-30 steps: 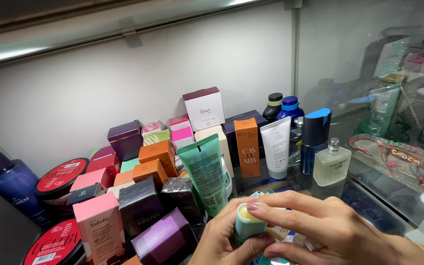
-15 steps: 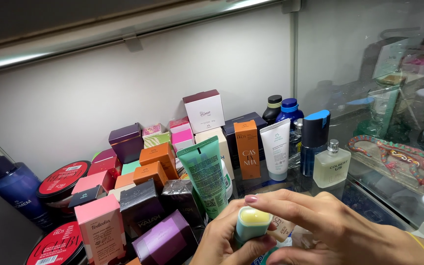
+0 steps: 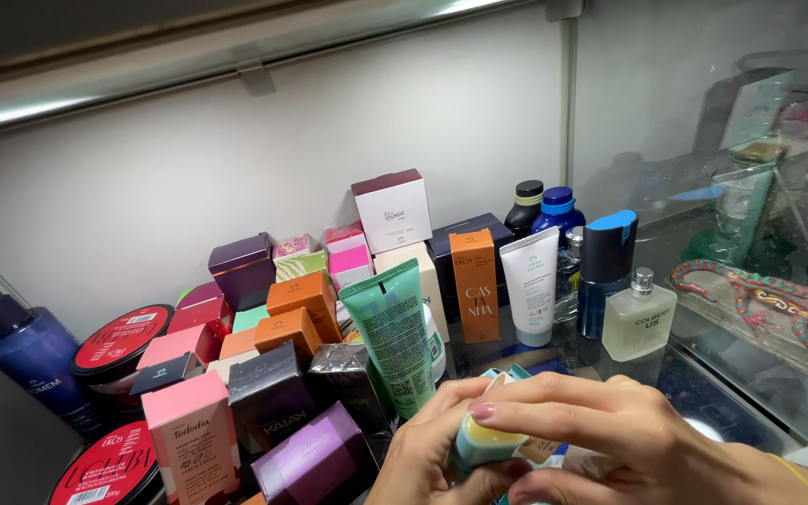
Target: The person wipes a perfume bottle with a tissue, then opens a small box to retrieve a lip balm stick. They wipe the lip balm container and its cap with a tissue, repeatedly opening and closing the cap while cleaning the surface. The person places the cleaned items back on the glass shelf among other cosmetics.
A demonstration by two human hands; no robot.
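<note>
Teal-and-yellow small container [image 3: 483,440] sits clasped in the grip of both left hand [image 3: 427,463] and right hand [image 3: 610,440].

Glass shelf [image 3: 554,360], cosmetic boxes [image 3: 306,309], tubes [image 3: 395,337], bottles [image 3: 638,318]

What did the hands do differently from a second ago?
Both hands have sunk slightly lower and closer together around the small teal-and-yellow container, with the right fingers now lying further across its top. Nothing was let go. The green tube, boxes and bottles stayed put.
</note>
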